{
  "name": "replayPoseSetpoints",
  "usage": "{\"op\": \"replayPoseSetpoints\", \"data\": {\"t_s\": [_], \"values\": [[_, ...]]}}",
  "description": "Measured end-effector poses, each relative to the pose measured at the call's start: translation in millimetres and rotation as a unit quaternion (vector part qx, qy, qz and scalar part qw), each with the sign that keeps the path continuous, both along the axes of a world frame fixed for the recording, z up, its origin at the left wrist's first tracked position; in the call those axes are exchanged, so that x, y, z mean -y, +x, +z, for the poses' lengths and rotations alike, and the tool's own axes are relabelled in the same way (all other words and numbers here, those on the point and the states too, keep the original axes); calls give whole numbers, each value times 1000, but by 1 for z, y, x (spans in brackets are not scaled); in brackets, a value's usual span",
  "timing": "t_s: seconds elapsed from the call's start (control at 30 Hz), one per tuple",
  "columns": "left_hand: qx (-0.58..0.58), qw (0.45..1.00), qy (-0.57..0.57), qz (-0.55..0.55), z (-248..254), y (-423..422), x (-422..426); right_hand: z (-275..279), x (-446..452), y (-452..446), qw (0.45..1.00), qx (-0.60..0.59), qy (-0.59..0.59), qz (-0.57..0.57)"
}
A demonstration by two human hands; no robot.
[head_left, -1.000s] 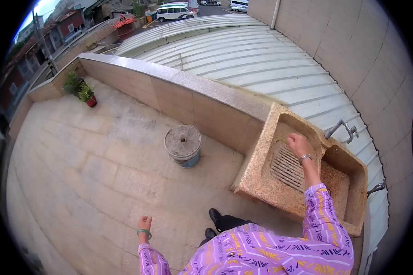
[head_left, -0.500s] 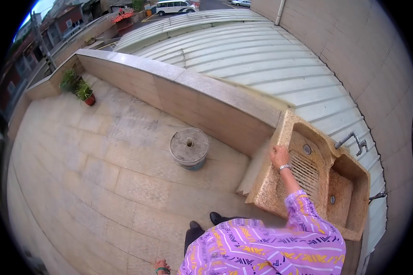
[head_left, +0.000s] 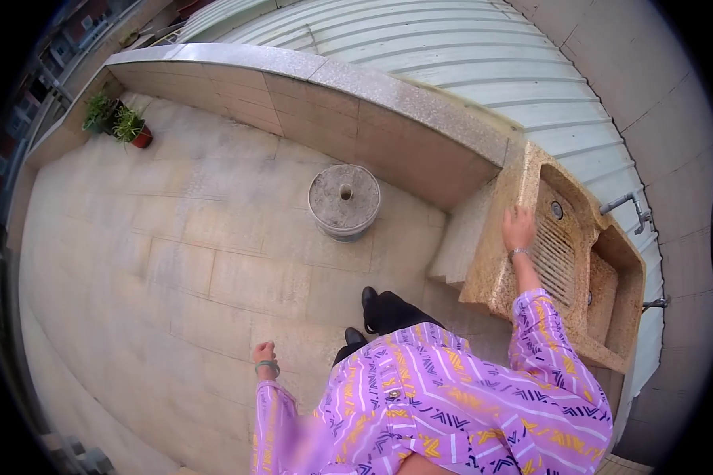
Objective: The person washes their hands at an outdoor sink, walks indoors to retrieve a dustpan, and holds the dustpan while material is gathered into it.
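Observation:
On the near rim of a speckled tan stone washing sink (head_left: 487,269) lies my right hand (head_left: 519,228), its fingers laid flat against the stone, with a metal watch at the wrist. Beside it, inside the sink, is a ribbed washboard surface (head_left: 553,257). My left hand (head_left: 264,351) hangs over the paved floor (head_left: 174,273), away from any object, with its fingers curled in and nothing visible in them. A green bracelet (head_left: 268,368) circles that wrist.
A round weighted bucket with a concrete top (head_left: 345,207) stands by the low wall (head_left: 317,103). Potted plants (head_left: 131,127) sit in the far corner. A metal tap (head_left: 630,207) rises behind the sink. Beyond the wall lies a corrugated roof (head_left: 451,63).
The view has tilted downward and shifted. My left hand has come up and forward into fuller view. My right hand stays on the sink rim, its fingers flatter now. My feet have changed position.

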State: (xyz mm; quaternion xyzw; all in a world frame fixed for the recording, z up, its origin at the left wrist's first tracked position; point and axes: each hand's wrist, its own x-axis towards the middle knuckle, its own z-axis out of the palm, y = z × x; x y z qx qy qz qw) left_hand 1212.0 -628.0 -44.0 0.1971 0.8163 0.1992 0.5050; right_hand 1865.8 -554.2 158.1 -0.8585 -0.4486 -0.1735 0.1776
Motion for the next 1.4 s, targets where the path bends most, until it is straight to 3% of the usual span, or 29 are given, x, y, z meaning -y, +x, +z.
{"op": "replayPoseSetpoints", "data": {"t_s": [0.07,0.13,0.17,0.2,0.23,0.3,0.37,0.43,0.47,0.53,0.57,0.63,0.9,1.2,1.3,1.4], "values": [[169,962,31,210,6,12,-53,1,-4,-4,1000,8,0,-13],[281,894,88,338,11,29,-103,3,-3,-2,1000,12,-10,-23],[144,981,60,112,32,51,-129,4,-3,-3,1000,-5,-4,-21],[-2,992,29,-123,53,70,-150,3,-7,-2,1000,-22,7,-17],[-9,992,31,-124,38,65,-167,1,-9,0,999,-36,12,-20],[-197,897,294,-266,-1,51,-212,2,-5,4,998,-61,24,-17],[-103,970,215,-42,17,58,-253,14,-14,5,996,-73,39,-27],[-43,985,157,51,4,50,-282,15,-19,0,994,-80,46,-63],[-83,985,150,-10,7,51,-286,13,-20,1,993,-81,50,-77],[-249,927,179,-214,20,61,-286,18,-25,-6,996,-26,41,-70],[-245,928,186,-209,25,65,-285,20,-26,-7,996,-21,47,-67],[-220,937,91,-254,35,78,-286,22,-27,-7,994,-63,42,-76],[-173,926,6,-335,-4,113,-299,13,-27,-3,993,-71,43,-79],[-121,902,-4,-415,-52,174,-316,10,-31,-6,995,-37,24,-86],[-121,871,45,-473,-76,190,-318,8,-36,-6,996,-31,27,-75],[-95,884,57,-454,-91,199,-317,9,-36,-10,997,-20,23,-77]]}}
